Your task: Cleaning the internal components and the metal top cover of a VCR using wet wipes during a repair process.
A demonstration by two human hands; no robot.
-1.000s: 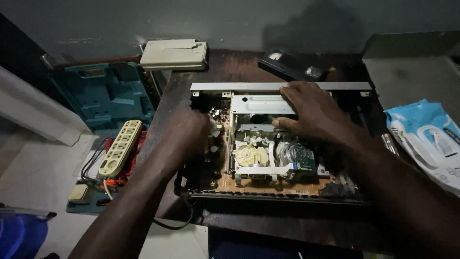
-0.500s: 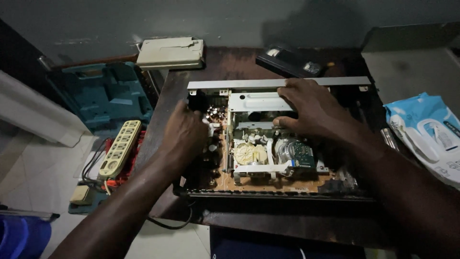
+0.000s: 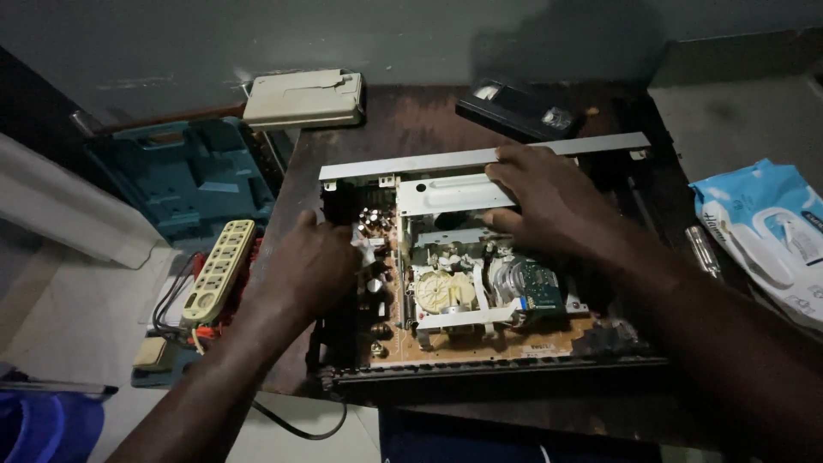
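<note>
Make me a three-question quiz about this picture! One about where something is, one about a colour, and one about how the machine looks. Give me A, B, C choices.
1. Where does the video cassette lie?
A. on the table behind the opened player
B. on the floor
C. inside the tool case

2. What colour is the tool case?
A. red
B. teal
C. yellow

3. How is the video player?
A. cover on
B. cover off, insides showing
C. wrapped in a bag

Answers:
1 A, it lies on the dark table past the player's back edge.
2 B, its open shell is blue-green.
3 B, the circuit board and tape mechanism are bare under the left hand and right hand.
</note>
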